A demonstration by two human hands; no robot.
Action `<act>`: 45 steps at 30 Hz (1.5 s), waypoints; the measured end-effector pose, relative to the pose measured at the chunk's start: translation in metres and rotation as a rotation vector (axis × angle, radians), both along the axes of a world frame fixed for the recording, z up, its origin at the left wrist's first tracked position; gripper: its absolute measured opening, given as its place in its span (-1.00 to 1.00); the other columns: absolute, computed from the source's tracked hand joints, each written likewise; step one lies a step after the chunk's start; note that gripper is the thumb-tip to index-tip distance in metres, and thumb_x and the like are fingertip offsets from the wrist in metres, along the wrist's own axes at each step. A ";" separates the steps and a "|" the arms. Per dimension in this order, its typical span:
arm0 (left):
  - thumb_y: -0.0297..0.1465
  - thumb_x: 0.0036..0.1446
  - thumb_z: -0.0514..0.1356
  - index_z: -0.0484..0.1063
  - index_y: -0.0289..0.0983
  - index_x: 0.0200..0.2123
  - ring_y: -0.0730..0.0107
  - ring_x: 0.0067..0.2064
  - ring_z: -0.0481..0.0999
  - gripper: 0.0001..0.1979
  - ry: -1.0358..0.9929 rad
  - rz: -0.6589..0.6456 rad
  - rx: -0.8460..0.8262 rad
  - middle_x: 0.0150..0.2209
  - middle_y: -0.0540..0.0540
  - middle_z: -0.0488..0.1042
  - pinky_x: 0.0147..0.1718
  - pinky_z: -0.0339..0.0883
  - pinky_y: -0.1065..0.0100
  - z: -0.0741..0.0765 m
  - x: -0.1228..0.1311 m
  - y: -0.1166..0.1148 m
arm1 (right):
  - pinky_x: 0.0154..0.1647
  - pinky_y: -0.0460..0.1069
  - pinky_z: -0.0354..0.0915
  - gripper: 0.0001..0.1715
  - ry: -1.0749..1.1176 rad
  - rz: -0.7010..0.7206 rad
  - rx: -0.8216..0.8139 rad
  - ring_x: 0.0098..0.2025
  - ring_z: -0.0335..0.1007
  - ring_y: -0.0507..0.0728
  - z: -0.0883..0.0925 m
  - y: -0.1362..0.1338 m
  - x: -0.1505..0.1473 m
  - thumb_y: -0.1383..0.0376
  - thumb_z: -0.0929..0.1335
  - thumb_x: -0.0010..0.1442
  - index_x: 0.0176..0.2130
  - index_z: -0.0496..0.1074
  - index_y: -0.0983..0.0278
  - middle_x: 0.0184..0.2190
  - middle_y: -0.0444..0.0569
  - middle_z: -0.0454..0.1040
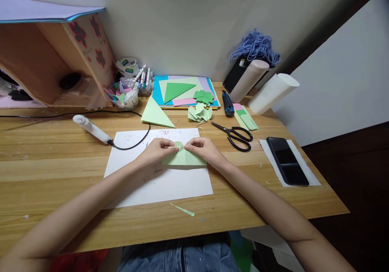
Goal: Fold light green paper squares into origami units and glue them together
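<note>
Both hands pinch a folded piece of light green paper above a marked white sheet. At its upper left edge, my left hand is closed, thumb and fingers on the paper. My right hand grips the upper right side in the same way, its fingertips close to those of the left. A small folded flap stands up between the two thumbs. Just beyond the hands lie a light green folded triangle and a light green folded paper shape.
Black-handled scissors lie right of the sheet, near a blue cutter. A phone rests farther right. At left is a white corded tool. Coloured papers are stacked by the wall; a paper sliver lies in front.
</note>
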State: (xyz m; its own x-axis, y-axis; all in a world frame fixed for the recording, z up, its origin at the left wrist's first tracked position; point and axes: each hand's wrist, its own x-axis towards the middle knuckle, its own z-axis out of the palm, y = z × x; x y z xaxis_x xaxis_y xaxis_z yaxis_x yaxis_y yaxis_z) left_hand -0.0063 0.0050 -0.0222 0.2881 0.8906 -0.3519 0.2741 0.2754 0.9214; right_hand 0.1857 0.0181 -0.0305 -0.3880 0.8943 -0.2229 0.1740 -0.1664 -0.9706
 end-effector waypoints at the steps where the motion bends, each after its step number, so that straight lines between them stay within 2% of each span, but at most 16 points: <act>1: -0.18 -0.17 0.24 0.48 -0.35 -0.43 0.47 -0.50 0.35 -0.67 0.000 -0.001 -0.008 -0.50 -0.06 0.46 -0.56 0.11 0.48 0.000 0.000 0.000 | -0.38 -0.06 0.23 -0.65 -0.001 0.002 0.001 -0.41 0.34 0.05 0.000 0.000 0.000 0.10 0.41 -0.13 -0.45 0.46 0.35 -0.46 -0.04 0.48; 8: -0.19 -0.17 0.23 0.48 -0.35 -0.45 0.53 -0.58 0.26 -0.69 0.076 -0.003 0.062 -0.58 -0.02 0.41 -0.63 0.02 0.49 0.000 0.003 -0.002 | -0.38 -0.07 0.23 -0.67 -0.005 0.012 0.017 -0.40 0.36 0.06 -0.001 -0.001 0.000 0.11 0.41 -0.12 -0.44 0.46 0.34 -0.47 -0.04 0.48; 19: -0.21 -0.19 0.25 0.43 -0.34 -0.52 0.49 -0.52 0.33 -0.72 0.078 0.082 0.146 -0.52 -0.03 0.44 -0.57 0.10 0.47 -0.001 0.008 -0.007 | -0.34 -0.06 0.22 -0.73 -0.061 0.015 0.148 -0.37 0.34 0.06 -0.002 -0.001 -0.001 0.15 0.39 -0.07 -0.45 0.46 0.33 -0.43 -0.03 0.48; 23: -0.22 -0.20 0.26 0.45 -0.34 -0.49 0.47 -0.49 0.36 -0.72 0.071 0.087 0.137 -0.47 -0.05 0.46 -0.53 0.15 0.45 0.001 0.009 -0.007 | -0.37 -0.06 0.21 -0.72 -0.071 0.017 0.146 -0.39 0.33 0.05 -0.002 -0.001 -0.001 0.14 0.39 -0.08 -0.45 0.45 0.34 -0.44 -0.03 0.48; 28: -0.21 -0.11 0.21 0.47 -0.34 -0.41 0.37 -0.37 0.43 -0.71 0.009 0.085 0.135 -0.39 -0.12 0.51 -0.39 0.23 0.40 0.005 0.009 -0.009 | -0.36 -0.07 0.22 -0.73 -0.073 -0.005 0.138 -0.38 0.34 0.06 -0.001 -0.003 -0.002 0.15 0.39 -0.08 -0.45 0.44 0.33 -0.44 -0.03 0.47; 31: -0.22 -0.16 0.25 0.48 -0.34 -0.37 0.32 -0.31 0.45 -0.69 -0.021 0.096 0.130 -0.33 -0.15 0.52 -0.34 0.26 0.38 0.005 0.011 -0.010 | -0.34 -0.06 0.22 -0.75 -0.063 -0.008 0.157 -0.36 0.36 0.07 -0.002 -0.004 -0.003 0.16 0.39 -0.07 -0.45 0.45 0.33 -0.44 -0.03 0.48; 40: -0.26 -0.23 0.29 0.49 -0.34 -0.40 0.34 -0.35 0.44 -0.69 0.003 0.126 0.143 -0.36 -0.14 0.51 -0.39 0.25 0.39 0.001 0.012 -0.010 | -0.38 -0.07 0.21 -0.75 -0.062 0.009 0.178 -0.40 0.33 0.06 -0.005 -0.004 -0.005 0.16 0.37 -0.06 -0.46 0.45 0.32 -0.45 -0.04 0.48; 45: -0.26 -0.26 0.30 0.41 -0.34 -0.22 0.48 -0.48 0.35 -0.53 0.035 0.138 0.128 -0.50 0.00 0.41 -0.52 0.13 0.47 -0.001 0.010 -0.008 | -0.51 -0.10 0.11 -0.70 -0.099 0.043 0.164 -0.51 0.23 0.00 -0.003 -0.004 -0.004 0.12 0.36 -0.05 -0.45 0.45 0.33 -0.52 -0.08 0.42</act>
State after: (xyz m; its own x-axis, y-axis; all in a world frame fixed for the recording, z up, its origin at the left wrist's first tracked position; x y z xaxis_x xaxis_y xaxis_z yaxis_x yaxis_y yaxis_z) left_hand 0.0036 -0.0034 -0.0230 0.1495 0.9591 -0.2404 0.2742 0.1934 0.9420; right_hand 0.1821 0.0144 -0.0336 -0.4100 0.9049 -0.1147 0.2735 0.0020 -0.9619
